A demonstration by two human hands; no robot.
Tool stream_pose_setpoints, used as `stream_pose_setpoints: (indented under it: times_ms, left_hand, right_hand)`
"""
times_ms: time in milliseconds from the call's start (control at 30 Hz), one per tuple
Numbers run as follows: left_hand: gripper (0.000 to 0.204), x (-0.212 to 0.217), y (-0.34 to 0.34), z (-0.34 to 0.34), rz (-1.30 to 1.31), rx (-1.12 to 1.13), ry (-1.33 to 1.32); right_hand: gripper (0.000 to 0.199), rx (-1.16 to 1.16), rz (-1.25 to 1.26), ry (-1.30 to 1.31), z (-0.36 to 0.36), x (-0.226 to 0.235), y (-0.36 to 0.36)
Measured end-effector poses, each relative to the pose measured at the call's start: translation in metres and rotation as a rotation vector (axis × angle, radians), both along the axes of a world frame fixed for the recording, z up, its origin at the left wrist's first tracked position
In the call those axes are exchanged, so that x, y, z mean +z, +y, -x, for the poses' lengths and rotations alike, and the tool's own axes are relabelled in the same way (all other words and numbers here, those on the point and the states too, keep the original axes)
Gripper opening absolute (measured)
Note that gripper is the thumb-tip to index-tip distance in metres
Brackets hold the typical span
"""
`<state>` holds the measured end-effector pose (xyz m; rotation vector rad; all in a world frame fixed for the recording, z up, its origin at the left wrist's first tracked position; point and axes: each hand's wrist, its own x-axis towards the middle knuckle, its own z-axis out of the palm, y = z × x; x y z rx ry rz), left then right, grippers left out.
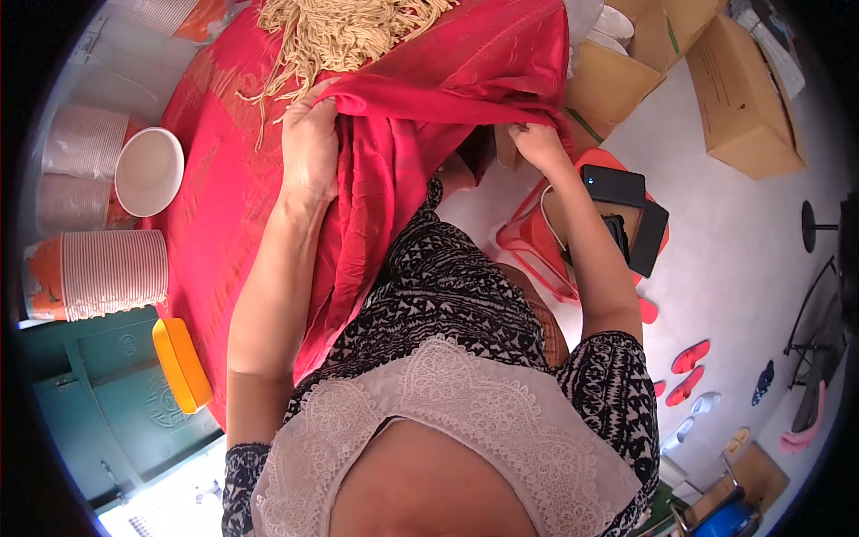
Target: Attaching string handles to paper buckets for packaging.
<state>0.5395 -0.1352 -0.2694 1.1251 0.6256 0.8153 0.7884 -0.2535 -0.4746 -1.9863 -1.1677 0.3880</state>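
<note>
Red cloth (380,166), lying under the noodle heap (349,36) and spreading nearward, near edge lifted and bunched; probably light, soft and limp, perhaps slippery given the sheen, hard to damage but quick to crease. Best held by thick gathered folds. Left hand (310,148) clamped on such a bunch, just nearward of the noodle heap; right hand (537,143) closed on the edge, farther right. Nearest, left of the noodle heap, a yellow container (182,365) at the cloth's side; then, same side, crowding stacked bowls (116,273). Right of the noodle heap, a red stool (514,235), pale floor (707,268) with more room, then an open carton (601,85).
</note>
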Motion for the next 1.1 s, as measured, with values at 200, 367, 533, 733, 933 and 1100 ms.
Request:
stream_pose_setpoints:
  times_ms: [200,367,533,733,933,1100]
  left_hand:
    - [0.028,0.008,-0.008,0.000,-0.033,-0.014,-0.003]
    - [0.027,0.013,-0.010,0.006,-0.047,-0.020,0.012]
    - [0.027,0.017,-0.011,0.012,-0.078,-0.071,-0.009]
    - [0.028,0.019,-0.014,0.014,-0.091,-0.099,-0.057]
    - [0.028,0.016,-0.007,0.021,-0.095,-0.083,-0.054]
    - [0.030,0.018,-0.011,0.016,-0.093,-0.082,-0.014]
  right_hand:
    - [0.032,0.017,0.015,-0.119,-0.020,-0.017,0.008]
    - [0.033,-0.025,-0.187,-0.098,-0.017,-0.002,0.006]
    - [0.034,-0.048,-0.251,-0.108,-0.011,0.014,0.000]
    - [0.034,-0.025,-0.223,-0.161,-0.017,0.013,0.001]
    - [0.035,-0.006,-0.194,-0.153,-0.014,0.017,0.006]
    - [0.034,-0.041,-0.235,-0.152,-0.016,0.011,0.006]
